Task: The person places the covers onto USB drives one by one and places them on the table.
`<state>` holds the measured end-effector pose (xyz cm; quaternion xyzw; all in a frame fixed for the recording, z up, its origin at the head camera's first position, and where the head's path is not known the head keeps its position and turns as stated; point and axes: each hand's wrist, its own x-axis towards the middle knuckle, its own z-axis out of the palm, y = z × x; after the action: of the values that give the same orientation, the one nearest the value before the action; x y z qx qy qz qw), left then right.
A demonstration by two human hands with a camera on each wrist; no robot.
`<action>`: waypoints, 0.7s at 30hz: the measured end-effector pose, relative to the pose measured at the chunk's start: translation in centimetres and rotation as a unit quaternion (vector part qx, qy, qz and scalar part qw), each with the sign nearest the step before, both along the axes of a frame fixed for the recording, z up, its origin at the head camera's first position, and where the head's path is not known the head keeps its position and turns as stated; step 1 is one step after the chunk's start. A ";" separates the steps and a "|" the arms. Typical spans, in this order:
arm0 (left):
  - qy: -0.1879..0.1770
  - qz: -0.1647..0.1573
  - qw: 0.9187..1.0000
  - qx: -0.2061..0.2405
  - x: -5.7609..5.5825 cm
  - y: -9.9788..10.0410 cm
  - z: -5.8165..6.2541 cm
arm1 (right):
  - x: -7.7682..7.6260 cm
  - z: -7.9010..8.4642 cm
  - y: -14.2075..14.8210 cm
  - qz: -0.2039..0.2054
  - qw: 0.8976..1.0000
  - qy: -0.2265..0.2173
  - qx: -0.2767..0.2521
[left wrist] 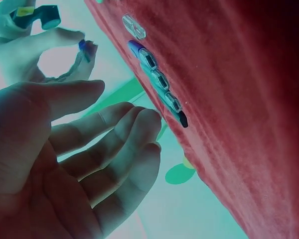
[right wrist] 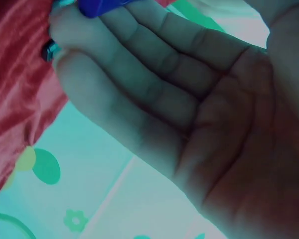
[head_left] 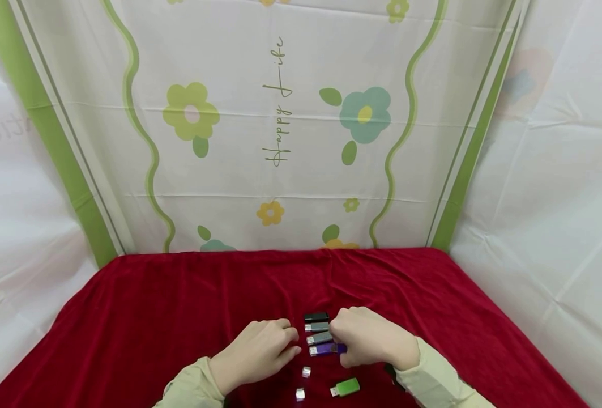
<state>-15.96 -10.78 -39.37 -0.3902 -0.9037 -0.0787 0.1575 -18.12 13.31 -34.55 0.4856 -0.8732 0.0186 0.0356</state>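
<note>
Red velvet-like cloth [head_left: 153, 306] carries the USB sticks: a black stick [head_left: 316, 317], an upper grey stick [head_left: 319, 327], a lower grey stick [head_left: 321, 338] and a purple stick [head_left: 320, 350] lie closely stacked in a row, perhaps so that each can be counted or picked singly. A green stick [head_left: 349, 386] and two small shiny pieces [head_left: 306, 372] lie apart, nearer to the person. The right hand [head_left: 374, 337] pinches a purple-blue piece [right wrist: 97, 7] between thumb and finger; its full shape is hidden. This fingertip grip probably suits so small a thing. Its wrist is bent inward, beside the row. The left hand [head_left: 257, 348] holds nothing; its fingers are relaxed, thumb well apart, maybe waiting there to steady the row.
</note>
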 end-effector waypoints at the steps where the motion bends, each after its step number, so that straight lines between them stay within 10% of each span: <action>1: 0.000 0.000 1.000 -0.003 0.0 0.1 -0.1 | 0.0 0.2 0.2 -0.001 1.000 -0.003 -0.007; 21: -0.014 -0.027 0.999 -0.029 1.0 1.5 -1.1 | 0.0 1.4 0.8 -0.008 0.998 0.037 -0.043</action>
<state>-14.92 -9.30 -40.47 -0.4182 -0.8967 -0.0616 0.1315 -18.16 14.13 -33.19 0.4770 -0.8736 0.0374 0.0887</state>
